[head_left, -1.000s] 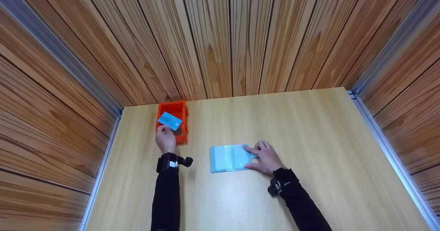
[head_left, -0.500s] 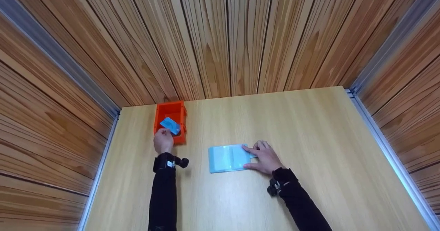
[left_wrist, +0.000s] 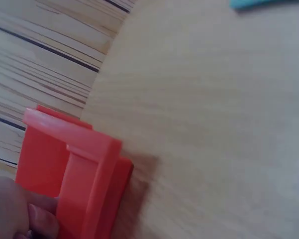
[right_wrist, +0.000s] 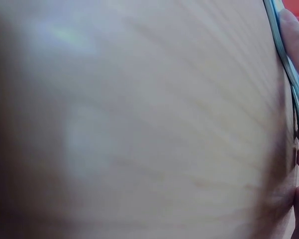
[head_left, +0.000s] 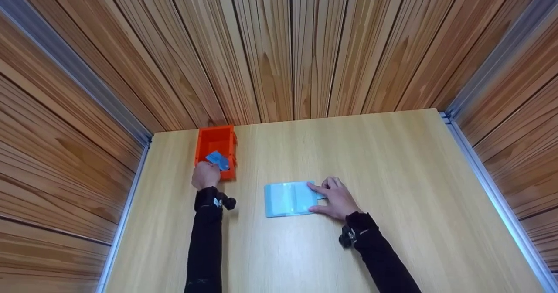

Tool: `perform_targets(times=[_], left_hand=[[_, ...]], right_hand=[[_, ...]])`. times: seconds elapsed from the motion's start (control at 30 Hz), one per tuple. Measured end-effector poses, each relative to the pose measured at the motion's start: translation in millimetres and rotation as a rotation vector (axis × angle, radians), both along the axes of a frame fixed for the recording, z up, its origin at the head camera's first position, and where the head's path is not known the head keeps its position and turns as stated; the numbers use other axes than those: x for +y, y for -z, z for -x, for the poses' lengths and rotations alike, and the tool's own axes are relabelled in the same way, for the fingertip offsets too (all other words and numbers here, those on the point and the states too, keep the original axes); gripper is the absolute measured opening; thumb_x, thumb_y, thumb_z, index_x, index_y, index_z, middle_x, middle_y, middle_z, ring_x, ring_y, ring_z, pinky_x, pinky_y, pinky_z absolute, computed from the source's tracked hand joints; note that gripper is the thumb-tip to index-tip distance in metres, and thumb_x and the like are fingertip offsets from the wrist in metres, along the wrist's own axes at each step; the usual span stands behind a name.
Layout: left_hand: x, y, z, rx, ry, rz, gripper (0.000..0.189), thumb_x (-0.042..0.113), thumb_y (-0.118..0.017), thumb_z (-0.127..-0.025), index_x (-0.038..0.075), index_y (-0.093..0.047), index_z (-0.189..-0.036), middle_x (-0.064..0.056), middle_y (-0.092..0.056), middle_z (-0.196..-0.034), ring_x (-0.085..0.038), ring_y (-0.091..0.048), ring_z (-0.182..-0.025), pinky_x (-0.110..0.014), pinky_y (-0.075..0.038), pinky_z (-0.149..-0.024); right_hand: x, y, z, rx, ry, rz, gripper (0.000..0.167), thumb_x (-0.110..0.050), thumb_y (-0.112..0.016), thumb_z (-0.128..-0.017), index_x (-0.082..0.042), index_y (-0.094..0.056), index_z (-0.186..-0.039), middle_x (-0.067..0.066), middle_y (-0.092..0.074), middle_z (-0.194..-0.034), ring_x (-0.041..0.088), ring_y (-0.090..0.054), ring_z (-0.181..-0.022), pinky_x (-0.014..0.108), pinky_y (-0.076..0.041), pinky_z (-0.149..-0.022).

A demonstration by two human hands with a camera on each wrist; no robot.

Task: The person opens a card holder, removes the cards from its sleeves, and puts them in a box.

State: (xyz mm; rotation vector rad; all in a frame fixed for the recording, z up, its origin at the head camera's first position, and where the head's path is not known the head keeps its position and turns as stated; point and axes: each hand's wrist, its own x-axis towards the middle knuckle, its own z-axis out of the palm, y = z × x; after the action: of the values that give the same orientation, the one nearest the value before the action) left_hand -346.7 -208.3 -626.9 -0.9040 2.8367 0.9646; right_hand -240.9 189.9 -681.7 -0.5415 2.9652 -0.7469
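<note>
A blue card (head_left: pixel 218 160) slants inside the orange bin (head_left: pixel 216 138), at its near end. My left hand (head_left: pixel 205 175) reaches over the bin's near left rim and pinches the card's lower corner; the hand covers part of the card. In the left wrist view, my left fingertips (left_wrist: pixel 42 219) dip inside the bin's wall, and the card is out of sight. A light blue card holder with clear plastic sleeves (head_left: pixel 290 199) lies open on the table. My right hand (head_left: pixel 338 200) presses its right edge with outstretched thumb and forefinger, the other fingers bent beside it.
The pale wooden table (head_left: pixel 383 153) ends at a wood-plank wall (head_left: pixel 279 57) behind the bin. Metal rails (head_left: pixel 497 192) run along the table's sides. Each wrist wears a black strap with a small camera (head_left: pixel 229 202).
My left hand has moved down and slightly left, lowering the card from above the bin into its near end. My right hand and the card holder have stayed in place.
</note>
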Motion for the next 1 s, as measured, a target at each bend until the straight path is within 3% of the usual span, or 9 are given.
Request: perform_targets(times=[0.23, 0.47, 0.63, 0.73, 1.0], left_hand=[[1.9, -4.0, 5.1, -0.025, 0.037, 0.129, 0.026, 0.019, -0.053, -0.098, 0.005, -0.067, -0.081, -0.013, -0.067, -0.08, -0.033, -0.07, -0.082, -0.039, -0.049, -0.064], [1.5, -3.3, 5.2, -0.035, 0.059, 0.179, 0.023, 0.018, -0.057, -0.095, 0.007, -0.066, -0.077, -0.011, -0.069, -0.08, -0.031, -0.071, -0.082, -0.037, -0.048, -0.06], [0.9, -3.5, 4.8, -0.059, 0.073, 0.217, 0.028, 0.016, -0.055, -0.096, 0.009, -0.058, -0.07, -0.004, -0.054, -0.066, -0.027, -0.069, -0.073, -0.032, -0.041, -0.052], [-0.4, -2.7, 3.4, -0.052, 0.086, 0.205, 0.03, 0.016, -0.055, -0.096, 0.011, -0.054, -0.067, -0.002, -0.048, -0.063, -0.027, -0.068, -0.072, -0.031, -0.039, -0.053], [-7.5, 3.1, -2.2, 0.021, 0.156, 0.109, 0.036, 0.021, -0.058, -0.096, 0.016, -0.045, -0.063, -0.003, -0.05, -0.066, -0.031, -0.066, -0.076, -0.037, -0.039, -0.061]], right_hand=[[0.2, -3.2, 1.0, 0.006, -0.006, -0.003, 0.081, -0.062, -0.081, -0.078, -0.031, -0.057, -0.148, 0.001, -0.044, -0.104, 0.021, -0.039, -0.101, 0.035, -0.035, -0.087], [0.2, -0.8, 0.3, 0.001, -0.006, 0.014, 0.081, -0.062, -0.082, -0.078, -0.031, -0.056, -0.148, 0.001, -0.043, -0.104, 0.021, -0.038, -0.101, 0.034, -0.034, -0.086], [-0.4, 3.0, 0.0, 0.014, -0.014, 0.021, 0.081, -0.063, -0.08, -0.078, -0.031, -0.056, -0.148, 0.0, -0.044, -0.104, 0.021, -0.039, -0.102, 0.035, -0.035, -0.087], [-0.5, 4.1, -0.2, 0.019, -0.014, 0.02, 0.08, -0.063, -0.08, -0.078, -0.03, -0.057, -0.148, 0.0, -0.044, -0.104, 0.022, -0.04, -0.102, 0.036, -0.035, -0.088], [0.9, 5.7, 0.4, 0.007, -0.003, 0.002, 0.08, -0.063, -0.08, -0.079, -0.032, -0.056, -0.148, 0.0, -0.044, -0.105, 0.021, -0.039, -0.102, 0.035, -0.034, -0.087]])
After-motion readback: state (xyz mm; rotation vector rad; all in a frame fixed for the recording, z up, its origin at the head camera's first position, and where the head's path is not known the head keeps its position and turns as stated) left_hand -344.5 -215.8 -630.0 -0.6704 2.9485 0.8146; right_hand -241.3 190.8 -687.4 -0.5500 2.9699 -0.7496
